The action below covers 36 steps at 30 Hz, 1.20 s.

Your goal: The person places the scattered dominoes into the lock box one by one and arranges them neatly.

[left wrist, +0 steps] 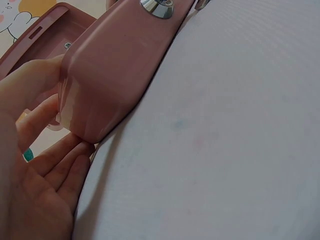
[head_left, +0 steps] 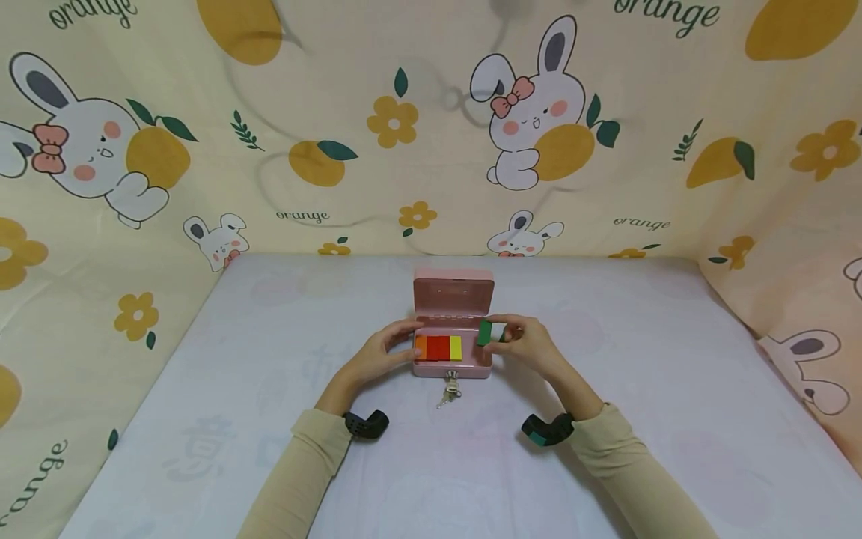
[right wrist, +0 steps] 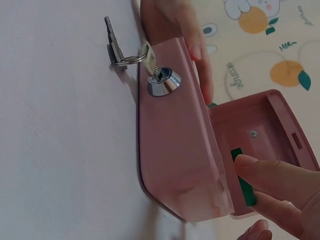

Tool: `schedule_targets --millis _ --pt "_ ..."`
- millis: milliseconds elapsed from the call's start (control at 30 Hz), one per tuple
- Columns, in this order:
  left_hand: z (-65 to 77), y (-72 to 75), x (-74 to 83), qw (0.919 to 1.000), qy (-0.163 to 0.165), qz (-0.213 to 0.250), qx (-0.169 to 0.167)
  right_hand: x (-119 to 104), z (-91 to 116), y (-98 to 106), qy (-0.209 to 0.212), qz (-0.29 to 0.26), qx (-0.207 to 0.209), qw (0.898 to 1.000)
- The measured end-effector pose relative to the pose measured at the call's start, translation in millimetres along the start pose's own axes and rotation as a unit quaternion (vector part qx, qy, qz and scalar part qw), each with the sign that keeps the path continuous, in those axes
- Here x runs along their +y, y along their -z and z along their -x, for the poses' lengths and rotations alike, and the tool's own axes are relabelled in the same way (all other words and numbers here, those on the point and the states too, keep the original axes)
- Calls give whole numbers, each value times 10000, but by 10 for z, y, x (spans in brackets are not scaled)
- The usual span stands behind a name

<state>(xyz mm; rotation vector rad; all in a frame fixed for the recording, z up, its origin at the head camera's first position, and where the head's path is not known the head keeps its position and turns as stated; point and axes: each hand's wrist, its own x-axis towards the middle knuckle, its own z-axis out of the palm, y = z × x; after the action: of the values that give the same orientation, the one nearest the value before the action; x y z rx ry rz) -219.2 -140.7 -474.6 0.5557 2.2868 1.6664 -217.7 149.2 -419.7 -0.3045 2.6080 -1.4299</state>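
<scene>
A pink cash box (head_left: 453,370) with its lid (head_left: 453,296) raised sits on the white-covered table. My left hand (head_left: 385,352) holds the box by its left end, with thumb and fingertips at the rim and side in the left wrist view. Inside the box, an orange block (head_left: 420,347), red blocks (head_left: 438,348) and a yellow block (head_left: 456,348) lie side by side towards the left. Over the right end, my right hand (head_left: 528,344) pinches a green block (right wrist: 243,177) between thumb and finger. Another bit of green shows behind it, among the fingers.
A key (right wrist: 149,59) sits in the round front lock (right wrist: 164,82), with a second key (right wrist: 114,40) hanging from its ring onto the table. Black wrist devices (head_left: 367,425) are worn on both wrists. Behind the table hangs a printed cloth (head_left: 431,180) with rabbits and oranges.
</scene>
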Motion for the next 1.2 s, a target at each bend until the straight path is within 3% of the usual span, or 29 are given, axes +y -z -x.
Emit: schedule_targets --millis 1200 --pt "3 7 5 10000 24 -44 -8 11 -158 -216 -203 923 -562 9939"
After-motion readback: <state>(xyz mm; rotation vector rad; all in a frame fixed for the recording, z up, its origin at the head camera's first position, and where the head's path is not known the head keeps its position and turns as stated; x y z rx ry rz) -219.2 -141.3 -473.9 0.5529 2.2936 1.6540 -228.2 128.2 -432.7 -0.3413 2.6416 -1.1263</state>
